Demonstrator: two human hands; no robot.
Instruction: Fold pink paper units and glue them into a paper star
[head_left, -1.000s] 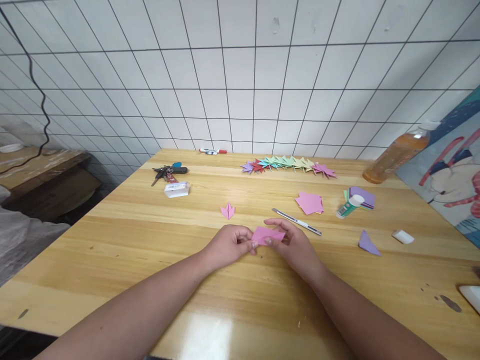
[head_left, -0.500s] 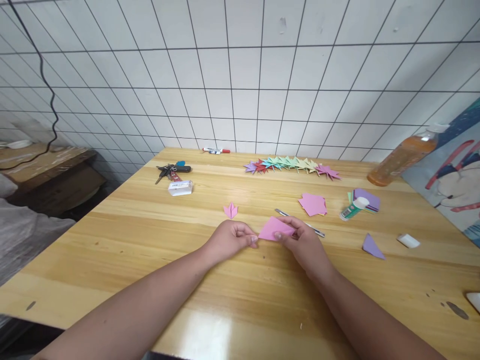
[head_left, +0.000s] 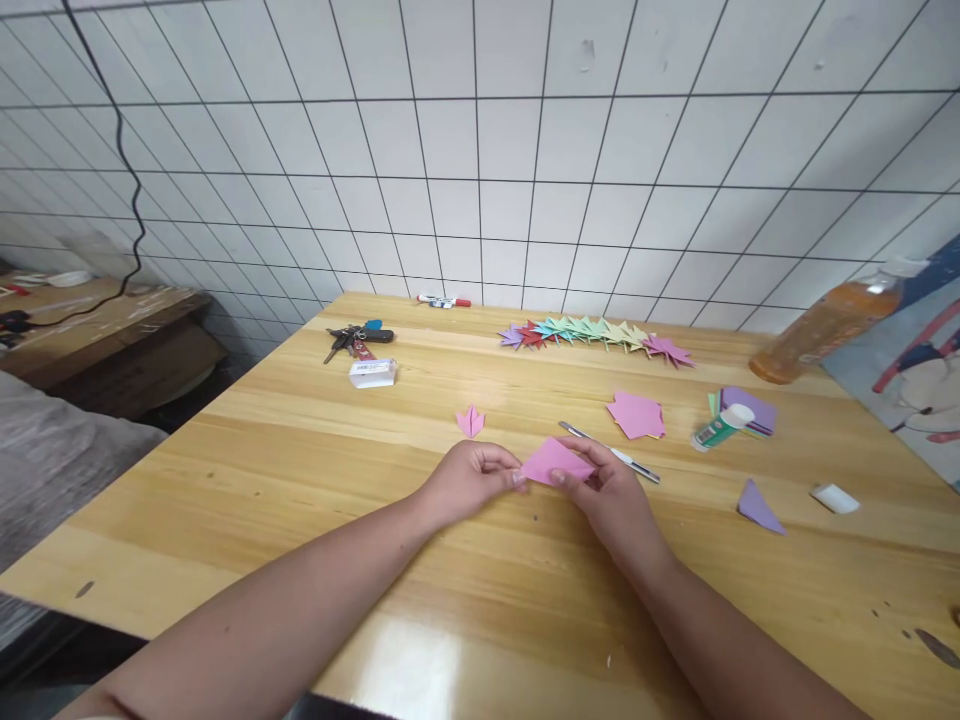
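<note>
Left hand (head_left: 469, 482) and right hand (head_left: 611, 492) both pinch the folded pink paper (head_left: 555, 461), held just above the wooden table (head_left: 315, 470) near its centre. Risk: uneven finger pressure could skew the crease. The metal knife (head_left: 611, 455), touching distance at 2 o'clock, could snag the right hand's knuckles.

Two hands, left (head_left: 469, 480) and right (head_left: 611, 490), share one pink paper (head_left: 555, 462) above one tabletop (head_left: 315, 480). Also there: one small pink folded piece (head_left: 470, 422), one pink sheet stack (head_left: 636, 415), one purple triangle (head_left: 759, 506), one knife (head_left: 611, 455), one glue stick (head_left: 721, 428), one bottle (head_left: 821, 333), one marker (head_left: 444, 300), one key bunch (head_left: 356, 340), two white erasers (head_left: 373, 373) (head_left: 834, 498).
</note>
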